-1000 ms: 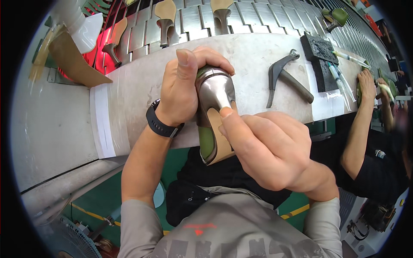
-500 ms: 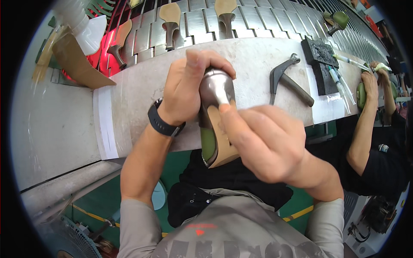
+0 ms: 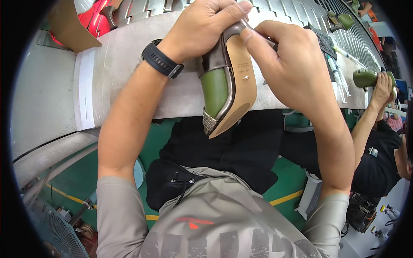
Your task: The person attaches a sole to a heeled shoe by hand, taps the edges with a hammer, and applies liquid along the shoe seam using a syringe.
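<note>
Green and dark brown, the shoe (image 3: 215,89) sticks out over the near edge of the desk (image 3: 129,73), tan sole (image 3: 241,88) up, toe (image 3: 210,122) pointing at me. My left hand (image 3: 206,26) is curled around its far end. My right hand (image 3: 294,62) pinches it by the heel (image 3: 233,29), thumb (image 3: 254,42) on top. Thin syringes (image 3: 335,78) lie on the desk, to the right.

left hand (image 3: 211,26): gripping the green-and-brown shoe (image 3: 228,81) toward its heel | right hand (image 3: 294,58): holding the same end, thumb touching near the sole | shoe toe: overhanging the table's (image 3: 122,64) near edge | white strip (image 3: 85,92): lying along the left edge | slatted metal surface (image 3: 294,13): running along the far edge
</note>
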Available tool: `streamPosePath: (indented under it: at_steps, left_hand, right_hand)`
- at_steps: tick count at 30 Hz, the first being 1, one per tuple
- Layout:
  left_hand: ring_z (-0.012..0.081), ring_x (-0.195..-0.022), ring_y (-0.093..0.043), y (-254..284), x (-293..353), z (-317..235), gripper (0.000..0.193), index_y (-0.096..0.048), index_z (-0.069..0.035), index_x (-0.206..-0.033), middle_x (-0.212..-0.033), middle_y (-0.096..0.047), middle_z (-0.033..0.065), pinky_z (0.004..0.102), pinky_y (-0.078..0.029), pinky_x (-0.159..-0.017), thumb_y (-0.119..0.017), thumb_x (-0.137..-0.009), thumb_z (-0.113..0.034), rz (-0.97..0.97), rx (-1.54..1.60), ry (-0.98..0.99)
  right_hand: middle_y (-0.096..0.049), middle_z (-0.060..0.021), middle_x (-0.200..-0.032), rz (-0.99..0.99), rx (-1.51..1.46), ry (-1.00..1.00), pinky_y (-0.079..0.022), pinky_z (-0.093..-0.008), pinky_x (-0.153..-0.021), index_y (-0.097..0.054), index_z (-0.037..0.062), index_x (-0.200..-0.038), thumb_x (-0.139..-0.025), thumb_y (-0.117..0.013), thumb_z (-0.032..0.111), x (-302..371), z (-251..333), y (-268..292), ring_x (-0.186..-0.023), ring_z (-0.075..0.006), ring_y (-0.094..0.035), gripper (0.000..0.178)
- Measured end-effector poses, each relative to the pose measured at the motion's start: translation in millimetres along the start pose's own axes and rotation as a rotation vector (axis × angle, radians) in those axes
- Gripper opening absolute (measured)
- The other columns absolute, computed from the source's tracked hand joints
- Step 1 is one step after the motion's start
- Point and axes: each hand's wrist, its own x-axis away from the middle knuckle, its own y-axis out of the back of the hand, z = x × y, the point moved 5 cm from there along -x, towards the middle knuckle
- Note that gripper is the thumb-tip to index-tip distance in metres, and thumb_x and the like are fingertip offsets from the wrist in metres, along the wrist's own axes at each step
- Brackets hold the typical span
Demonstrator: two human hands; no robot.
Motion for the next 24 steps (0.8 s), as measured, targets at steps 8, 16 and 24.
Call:
streamPosePath:
  at_steps: [8, 16, 24]
  left_hand:
    - [0.0052, -0.078, -0.052, -4, 3, 6, 0.052, -0.070, -0.002, -0.106, -0.083, -0.061, -0.0029, 0.0228, -0.045, -0.071, -0.045, -0.113, -0.047, 0.010, 0.041, -0.110]
    - [0.0076, -0.083, -0.054, -13, 4, -8, 0.055, -0.069, -0.001, -0.104, -0.086, -0.063, 0.0000, 0.0258, -0.047, -0.074, -0.046, -0.112, -0.049, -0.029, 0.006, -0.158]
    - [0.0057, -0.079, -0.057, -5, 6, -9, 0.026, -0.070, 0.002, -0.104, -0.085, -0.066, -0.0012, 0.0228, -0.047, -0.070, -0.061, -0.105, -0.023, -0.020, 0.029, -0.033]
  right_hand:
    - [-0.047, -0.0091, -0.055, 0.090, -0.140, -0.133, -0.036, -0.0351, -0.050, -0.066, -0.0098, -0.083, -0.100, -0.061, 0.024, 2, -6, -6, -0.050, -0.0159, -0.043, 0.038]
    - [-0.045, -0.0049, -0.056, 0.140, -0.225, -0.237, -0.034, -0.0334, -0.050, -0.065, -0.0089, -0.083, -0.099, -0.062, 0.022, 1, -10, -8, -0.053, -0.0119, -0.041, 0.035]
    - [-0.057, -0.0129, -0.061, -0.045, -0.139, -0.088, -0.044, -0.0330, -0.056, -0.066, -0.0048, -0.084, -0.089, -0.071, 0.019, 8, 1, -16, -0.052, -0.0187, -0.054, 0.025]
